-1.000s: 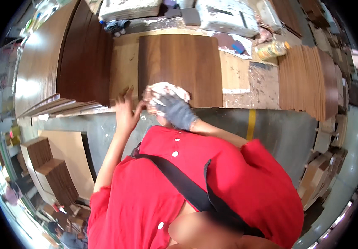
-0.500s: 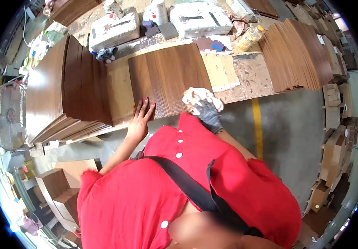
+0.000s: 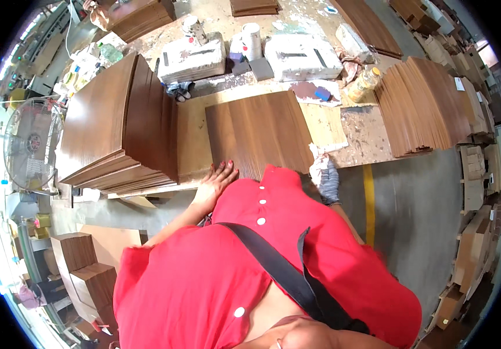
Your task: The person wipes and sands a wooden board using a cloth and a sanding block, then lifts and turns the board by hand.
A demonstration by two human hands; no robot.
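A brown wood-grain panel (image 3: pixel 262 128) lies flat on the workbench in front of me. My left hand (image 3: pixel 218 181) rests with fingers stretched out at its near left corner, holding nothing. In a grey glove, my right hand (image 3: pixel 329 185) is closed on a whitish rag (image 3: pixel 319 161) beside the panel's near right corner. Part of the panel's near edge is hidden behind my red shirt. The gloved fingers are partly covered by the rag.
Tall stacks of panels stand left (image 3: pixel 102 116) and right (image 3: pixel 419 110). Behind the panel are paint-spattered white boxes (image 3: pixel 303 57), a yellow-capped bottle (image 3: pixel 364 84), a blue block (image 3: pixel 322 93) and a dark cloth (image 3: pixel 179 90). A fan (image 3: pixel 32 142) stands far left.
The whole view has shifted, with the bench sitting lower and further right. My right hand and the rag have moved right and along the panel's right edge. My left hand stays near the panel's left corner.
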